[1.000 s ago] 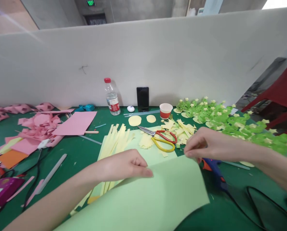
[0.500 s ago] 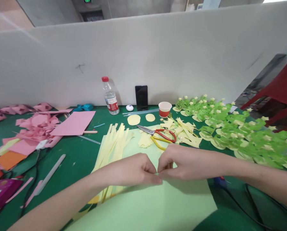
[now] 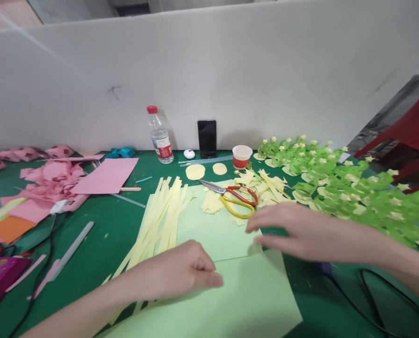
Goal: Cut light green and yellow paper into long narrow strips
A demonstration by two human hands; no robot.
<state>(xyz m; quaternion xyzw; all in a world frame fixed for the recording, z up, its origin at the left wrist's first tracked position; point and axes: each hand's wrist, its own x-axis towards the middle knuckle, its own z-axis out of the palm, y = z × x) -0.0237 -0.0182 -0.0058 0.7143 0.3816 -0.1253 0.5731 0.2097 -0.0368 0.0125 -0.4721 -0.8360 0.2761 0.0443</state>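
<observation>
A pale green paper sheet lies nearest me, its far edge overlapping a second green sheet. My left hand is closed on the front sheet near that edge, thumb pressed on top; the fingertips are hidden. To the right, my right hand hovers beside the sheets with thumb and fingers apart, holding nothing and slightly blurred. Beyond it rest scissors with one red and one yellow handle loop, blades pointing left. Pale yellow paper strips lie beside and partly under my left forearm.
Rows of green paper curls with yellow stars fill the right side. At the back stand a water bottle, a phone and a paper cup. Pink paper scraps and a glue stick are left; a black cable is right.
My right hand has let go of the paper edge and moved right, its fingers opening. My left hand has shifted slightly left and toward me, with the front sheet's edge.
</observation>
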